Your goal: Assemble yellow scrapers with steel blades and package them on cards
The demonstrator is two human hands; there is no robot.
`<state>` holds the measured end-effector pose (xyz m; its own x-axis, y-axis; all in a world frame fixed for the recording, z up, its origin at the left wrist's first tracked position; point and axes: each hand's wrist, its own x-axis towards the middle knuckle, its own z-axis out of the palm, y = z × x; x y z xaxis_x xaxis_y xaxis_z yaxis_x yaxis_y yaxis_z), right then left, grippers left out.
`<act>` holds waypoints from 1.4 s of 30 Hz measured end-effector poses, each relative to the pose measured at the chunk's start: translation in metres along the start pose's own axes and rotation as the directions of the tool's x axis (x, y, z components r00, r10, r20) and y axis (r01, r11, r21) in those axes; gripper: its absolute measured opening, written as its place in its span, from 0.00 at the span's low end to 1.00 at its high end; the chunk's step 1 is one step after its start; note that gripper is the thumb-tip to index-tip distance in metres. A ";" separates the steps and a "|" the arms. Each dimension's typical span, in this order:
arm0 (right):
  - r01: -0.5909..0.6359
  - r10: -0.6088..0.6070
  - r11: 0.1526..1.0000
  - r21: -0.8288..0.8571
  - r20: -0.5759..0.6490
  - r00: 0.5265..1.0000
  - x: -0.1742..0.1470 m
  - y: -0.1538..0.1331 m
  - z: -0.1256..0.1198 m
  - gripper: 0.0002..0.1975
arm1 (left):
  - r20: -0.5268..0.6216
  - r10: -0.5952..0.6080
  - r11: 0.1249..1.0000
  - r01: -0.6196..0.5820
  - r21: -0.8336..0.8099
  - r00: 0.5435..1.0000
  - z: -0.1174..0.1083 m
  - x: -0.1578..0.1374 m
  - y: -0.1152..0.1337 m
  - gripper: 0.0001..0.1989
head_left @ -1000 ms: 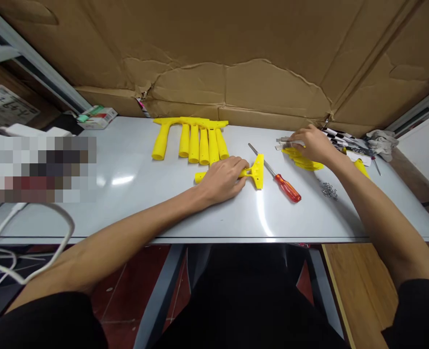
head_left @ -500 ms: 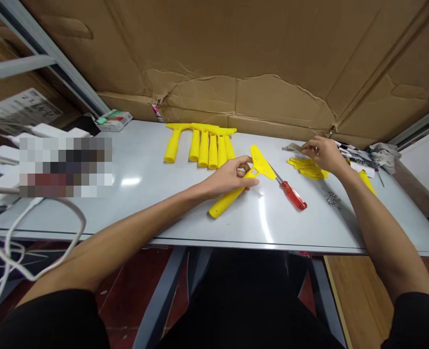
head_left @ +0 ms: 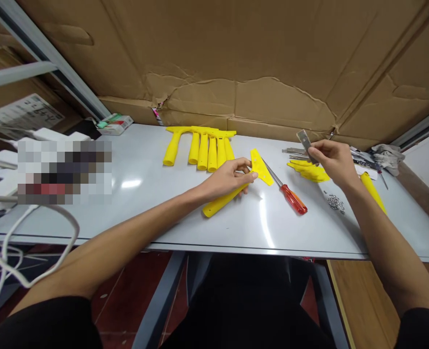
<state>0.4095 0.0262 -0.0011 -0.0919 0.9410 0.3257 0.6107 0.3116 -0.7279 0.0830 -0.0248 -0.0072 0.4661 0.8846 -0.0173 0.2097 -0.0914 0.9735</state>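
Note:
My left hand (head_left: 232, 178) is closed round a yellow plastic scraper handle (head_left: 224, 199), its wide head pointing away from me. Between the fingers of my right hand (head_left: 332, 157) a flat grey metal blade (head_left: 304, 140) is pinched, raised above the table. A screwdriver (head_left: 293, 198) with a red handle lies beside the scraper head, its shaft tip hidden behind the head. Below my right hand are a stack of flat yellow plates (head_left: 307, 172) and more metal blades (head_left: 294, 151). Small screws (head_left: 335, 203) lie in a pile near my right forearm.
Several yellow scraper handles (head_left: 203, 152) stand in a row at the back of the grey table (head_left: 145, 160). White chargers and cables (head_left: 7, 194) crowd the left end. Another yellow handle (head_left: 373, 193) and a grey cloth (head_left: 388, 157) lie at right. Cardboard (head_left: 236, 53) walls the back.
My right hand has lifted a blade off the pile at the back right and turned it up. My left hand still holds the scraper handle, which has tilted slightly.

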 end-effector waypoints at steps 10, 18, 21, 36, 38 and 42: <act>-0.115 -0.045 0.875 0.471 0.315 0.948 -0.088 -0.078 0.067 0.13 | 0.111 0.099 0.993 -0.092 -0.068 0.989 0.007 -0.013 0.010 0.12; 0.088 -0.161 0.952 0.293 0.238 0.958 -0.094 -0.074 0.070 0.07 | 0.086 0.041 0.999 -0.039 -0.032 0.995 0.018 -0.020 0.015 0.16; 0.095 -0.162 0.958 0.269 0.240 0.957 -0.094 -0.075 0.070 0.07 | 0.055 0.034 0.999 -0.033 -0.014 0.998 0.020 -0.021 0.015 0.15; 0.366 -0.365 0.921 0.130 -0.031 0.930 -0.085 -0.074 0.065 0.19 | 0.041 -0.056 0.966 0.065 -0.249 0.998 0.022 -0.018 0.011 0.20; 0.385 -0.385 0.918 0.098 -0.026 0.923 -0.086 -0.074 0.066 0.19 | 0.019 -0.043 0.962 0.046 -0.271 0.999 0.023 -0.018 0.012 0.21; 0.466 -0.464 0.882 0.073 -0.037 0.885 -0.087 -0.075 0.066 0.18 | -0.045 0.005 0.961 -0.017 -0.276 0.999 0.027 -0.022 0.010 0.17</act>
<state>0.3200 -0.0704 -0.0150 -0.3361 0.6831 0.6484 0.4386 0.7227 -0.5341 0.0987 -0.0574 -0.0030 0.4283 0.9036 -0.0026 -0.0437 0.0236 0.9988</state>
